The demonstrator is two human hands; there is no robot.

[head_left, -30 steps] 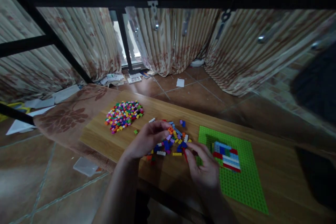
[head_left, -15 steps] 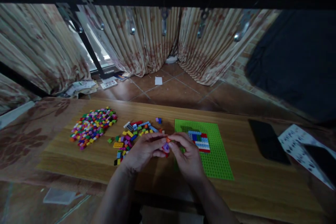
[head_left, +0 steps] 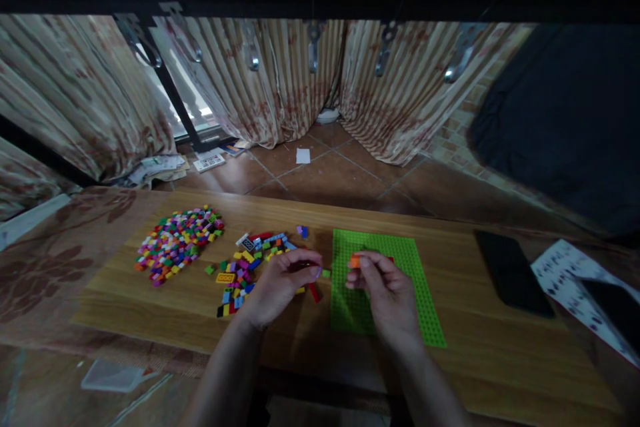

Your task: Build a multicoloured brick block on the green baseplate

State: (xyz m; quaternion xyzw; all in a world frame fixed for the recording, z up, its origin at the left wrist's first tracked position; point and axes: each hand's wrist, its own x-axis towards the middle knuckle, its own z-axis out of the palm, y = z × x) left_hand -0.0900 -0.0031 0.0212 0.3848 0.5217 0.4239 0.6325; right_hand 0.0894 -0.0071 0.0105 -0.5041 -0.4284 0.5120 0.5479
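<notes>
My right hand (head_left: 393,297) pinches a small orange toy brick (head_left: 355,261) between thumb and fingers, above the left part of the green baseplate (head_left: 423,280). My left hand (head_left: 280,287) is closed on a purple brick (head_left: 319,271), mostly hidden by the fingertips, just left of the baseplate. The bricks built up on the plate are nearly all covered by my right hand; only a red bit (head_left: 391,259) shows. A long red brick (head_left: 315,292) and a light green brick (head_left: 326,273) lie on the table beside my left hand.
Loose larger bricks (head_left: 243,273) spread left of my left hand, and a big heap of small bricks (head_left: 180,240) lies farther left. A blue and purple pair (head_left: 303,231) sits behind. On the right are a black phone-like slab (head_left: 510,270) and a printed sheet (head_left: 560,273).
My hands, together on the orange and purple bricks before, have come apart. My right hand has moved right over the baseplate with the orange brick; the purple one stays in my left.
</notes>
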